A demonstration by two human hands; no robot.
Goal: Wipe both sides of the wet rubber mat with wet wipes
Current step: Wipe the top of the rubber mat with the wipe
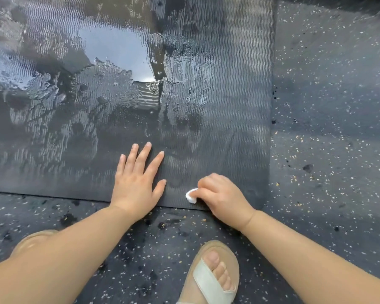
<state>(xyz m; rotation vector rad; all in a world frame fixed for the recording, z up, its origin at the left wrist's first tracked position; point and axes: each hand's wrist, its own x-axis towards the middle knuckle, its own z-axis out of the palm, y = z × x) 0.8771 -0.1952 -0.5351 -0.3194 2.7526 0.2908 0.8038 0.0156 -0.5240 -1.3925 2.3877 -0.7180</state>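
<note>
**At the mat's near edge: one hand braces, the other scrubs**

In the head view, a balled white wipe (190, 195) sits under the curled fingers (206, 183) of the right hand (223, 194). It is pinched against the mat (228, 95), and only its left end shows past the knuckles. Those fingers are bent tight round the wad, and the thumb is hidden. A short gap to their left, the left hand (136, 185) lies flat with its fingers straight and spread. It presses the mat down beside its near edge and holds nothing.

Beyond both sets of fingertips the ribbed mat stretches away. It is dull near the hands and glossy farther off, where a puddle (119, 53) stands. To the right of the right hand's fingers the mat ends and the speckled floor (327, 150) begins. Behind the wrists, a sandal (215, 275) rests on that floor.

The step looks like wiping the upper face, starting by the near right corner. To do it well, I judge the flat hand should weight the mat so it cannot slide. The wipe should follow the ribbing in overlapping strokes, working out toward the puddle. The wad is better unfolded, since a tight ball covers little and will likely soak fast.
</note>
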